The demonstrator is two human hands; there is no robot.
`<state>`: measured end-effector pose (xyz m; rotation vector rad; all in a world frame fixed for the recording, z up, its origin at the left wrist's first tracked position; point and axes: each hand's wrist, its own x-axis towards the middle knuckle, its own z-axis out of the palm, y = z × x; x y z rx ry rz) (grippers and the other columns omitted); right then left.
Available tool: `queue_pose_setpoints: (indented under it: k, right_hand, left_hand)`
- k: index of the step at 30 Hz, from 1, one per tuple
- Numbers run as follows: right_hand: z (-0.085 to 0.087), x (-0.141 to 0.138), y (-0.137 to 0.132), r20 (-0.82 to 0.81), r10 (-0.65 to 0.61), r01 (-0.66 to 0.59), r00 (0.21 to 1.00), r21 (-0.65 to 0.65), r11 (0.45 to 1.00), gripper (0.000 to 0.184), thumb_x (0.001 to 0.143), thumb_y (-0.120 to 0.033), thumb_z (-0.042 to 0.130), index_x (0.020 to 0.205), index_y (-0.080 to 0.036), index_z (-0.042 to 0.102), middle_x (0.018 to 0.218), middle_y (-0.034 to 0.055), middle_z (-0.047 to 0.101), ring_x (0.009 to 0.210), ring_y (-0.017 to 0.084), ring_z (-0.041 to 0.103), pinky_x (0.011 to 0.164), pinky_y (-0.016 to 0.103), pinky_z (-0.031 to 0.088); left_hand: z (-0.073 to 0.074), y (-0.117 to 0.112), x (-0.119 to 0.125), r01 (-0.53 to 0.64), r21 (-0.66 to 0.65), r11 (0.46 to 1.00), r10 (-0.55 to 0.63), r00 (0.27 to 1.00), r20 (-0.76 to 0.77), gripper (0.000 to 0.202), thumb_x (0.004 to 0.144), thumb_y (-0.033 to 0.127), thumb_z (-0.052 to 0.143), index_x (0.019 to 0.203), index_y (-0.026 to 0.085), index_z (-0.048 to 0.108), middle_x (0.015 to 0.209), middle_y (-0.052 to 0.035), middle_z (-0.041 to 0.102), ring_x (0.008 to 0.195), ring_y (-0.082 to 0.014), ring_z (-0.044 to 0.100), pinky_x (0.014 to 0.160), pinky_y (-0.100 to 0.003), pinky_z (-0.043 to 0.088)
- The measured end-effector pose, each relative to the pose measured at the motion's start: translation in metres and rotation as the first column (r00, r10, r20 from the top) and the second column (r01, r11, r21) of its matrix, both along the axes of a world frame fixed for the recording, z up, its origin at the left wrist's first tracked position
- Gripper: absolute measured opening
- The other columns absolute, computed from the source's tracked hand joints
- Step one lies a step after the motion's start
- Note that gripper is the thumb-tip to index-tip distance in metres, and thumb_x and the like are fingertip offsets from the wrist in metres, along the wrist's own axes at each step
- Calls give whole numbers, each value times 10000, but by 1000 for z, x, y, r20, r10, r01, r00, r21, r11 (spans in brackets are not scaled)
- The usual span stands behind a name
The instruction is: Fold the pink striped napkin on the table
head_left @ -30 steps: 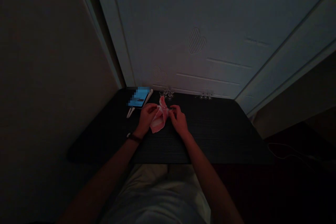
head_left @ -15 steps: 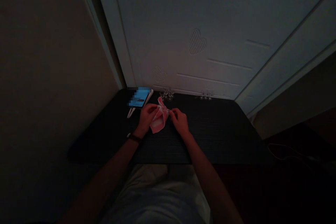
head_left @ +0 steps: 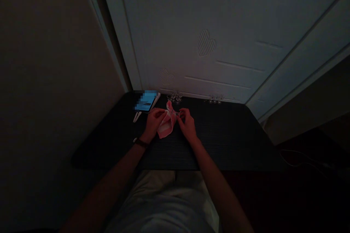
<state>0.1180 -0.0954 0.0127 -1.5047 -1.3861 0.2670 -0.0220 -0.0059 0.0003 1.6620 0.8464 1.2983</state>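
Note:
A pink and white cloth (head_left: 166, 126) hangs in folds above the dark tabletop, one corner sticking up. My left hand (head_left: 153, 121) is closed on its left side, fingertips pinching the fabric. On the other side, my right hand (head_left: 187, 123) has thumb and fingers curled round a small clear, glass-like piece (head_left: 177, 114) that meets the cloth's right edge. The dim light and the fingers hide most of that piece, so its exact shape cannot be made out. Just beyond the cloth stand several small clear glass pieces (head_left: 175, 97).
Several more small clear pieces (head_left: 216, 99) stand at the back right, against the white panel (head_left: 232, 36) with raised hearts. A lit phone (head_left: 147, 101) leans on a white stand (head_left: 137, 117) at the back left of the dark table (head_left: 232, 138). A wall rises at left.
My right fingers have lifted and spread slightly around the clear piece, showing more of it. The cloth's upright corner has shifted a little to the right. My left hand keeps its hold.

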Motion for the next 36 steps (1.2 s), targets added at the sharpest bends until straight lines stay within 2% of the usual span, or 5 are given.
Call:
queue_pose_setpoints:
  k: [5, 10, 19, 29, 36]
  right_hand:
    - [-2, 2, 0, 72, -33, 38, 997, -79, 996, 212, 833, -387, 477, 930, -205, 527, 780, 4, 614, 676, 124, 574, 637, 230, 421]
    - [-4, 3, -1, 152, -50, 72, 987, -141, 987, 359, 878, -469, 353, 761, -199, 560, 641, -8, 583, 592, 118, 552, 579, 219, 381]
    - [-6, -1, 2, 13, 44, -43, 999, -49, 998, 381, 812, -329, 514, 1152, -203, 398, 860, 9, 613, 710, 126, 585, 663, 236, 439]
    - [-5, 2, 0, 61, -20, 24, 998, -66, 998, 194, 857, -345, 428, 977, -201, 476, 806, 15, 602, 714, 137, 581, 659, 241, 422]
    - [-4, 3, -2, 122, -45, 60, 992, -121, 991, 335, 901, -423, 305, 778, -205, 527, 665, -4, 580, 617, 126, 562, 595, 226, 389]
  left_hand:
    - [-2, 1, 0, 11, -11, 1000, -11, 1000, 24, 201, 641, 314, 632, 778, 168, 650, 828, -49, 621, 798, -193, 574, 746, -324, 456]
    - [-1, 1, -1, 24, 2, 1000, -24, 1000, 12, 206, 637, 319, 636, 782, 175, 655, 840, -50, 623, 810, -202, 576, 748, -334, 455]
    - [-4, 3, 1, -13, -29, 1000, 13, 1000, 8, 213, 641, 336, 626, 769, 166, 632, 809, -45, 618, 789, -197, 574, 736, -331, 455]
    - [-1, 1, 2, -3, -12, 1000, 3, 999, 37, 188, 630, 301, 628, 767, 173, 642, 825, -46, 624, 799, -199, 580, 744, -327, 460]
    - [0, 0, 1, 1, 9, 1000, -1, 1000, 8, 195, 634, 310, 629, 775, 177, 646, 821, -48, 624, 820, -207, 577, 745, -334, 459]
